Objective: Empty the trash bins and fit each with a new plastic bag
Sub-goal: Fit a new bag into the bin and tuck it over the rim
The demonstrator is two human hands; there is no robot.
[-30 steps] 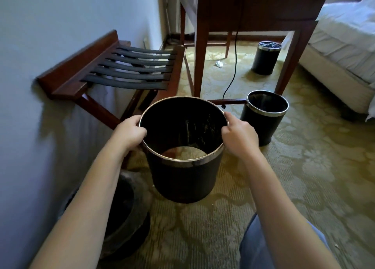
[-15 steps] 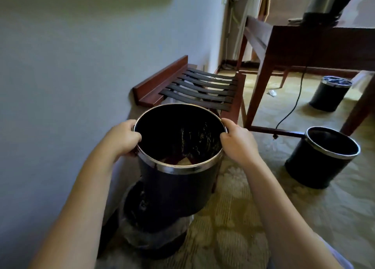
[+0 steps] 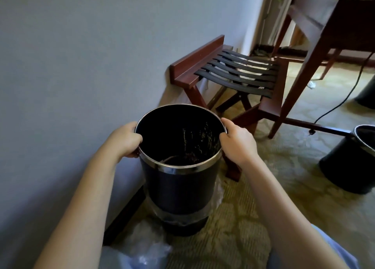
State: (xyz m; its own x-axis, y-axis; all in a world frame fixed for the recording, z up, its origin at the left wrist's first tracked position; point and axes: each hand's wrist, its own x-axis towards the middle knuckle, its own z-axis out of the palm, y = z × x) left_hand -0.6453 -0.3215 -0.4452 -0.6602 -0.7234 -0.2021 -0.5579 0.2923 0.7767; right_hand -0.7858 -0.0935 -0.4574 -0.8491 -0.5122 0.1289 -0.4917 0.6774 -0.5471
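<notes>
Black cylindrical bin (image 3: pixel 178 189), chrome rim: centre frame, upright, base sunk in clear plastic liner (image 3: pixel 182 218) below. Left hand (image 3: pixel 123 140), right hand (image 3: pixel 237 145) grip opposite rim sides, fingers curled over edge. Judged rigid, light; smooth wall likely slippery, so hold by rim.

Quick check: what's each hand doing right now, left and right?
Left hand: closed, gripping the left side of the black bin at its rim.
Right hand: closed, gripping the rim's right side.
</notes>
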